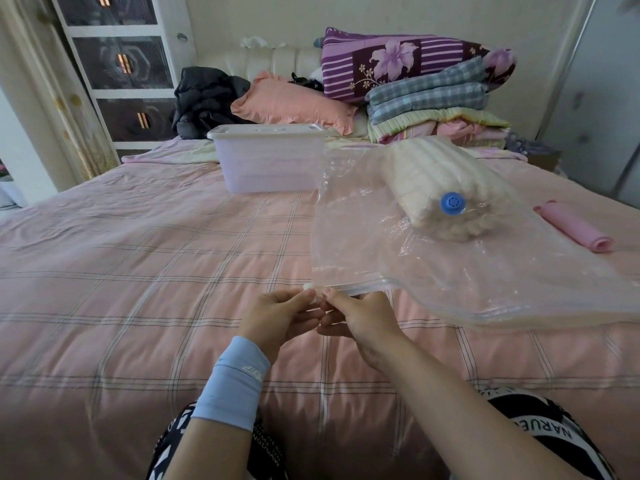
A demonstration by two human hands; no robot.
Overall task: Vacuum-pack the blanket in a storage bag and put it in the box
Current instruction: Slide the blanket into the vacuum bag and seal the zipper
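A clear plastic storage bag (450, 271) lies on the pink checked bed, with a folded cream blanket (446, 188) inside it at the far end. A round blue valve (453, 203) sits on the bag over the blanket. My left hand (280, 317) pinches a small white slider clip (309, 289) at the left end of the bag's zip strip (356, 288). Close beside it, my right hand (360, 323) pinches the zip strip. A translucent plastic box (270, 164) with its white lid on stands further back on the bed.
A pink rolled item (575, 230) lies right of the bag. Folded quilts (436, 98), a pink pillow (294, 102) and dark clothing (207, 98) are piled by the headboard. A white drawer unit (121, 64) stands at the back left.
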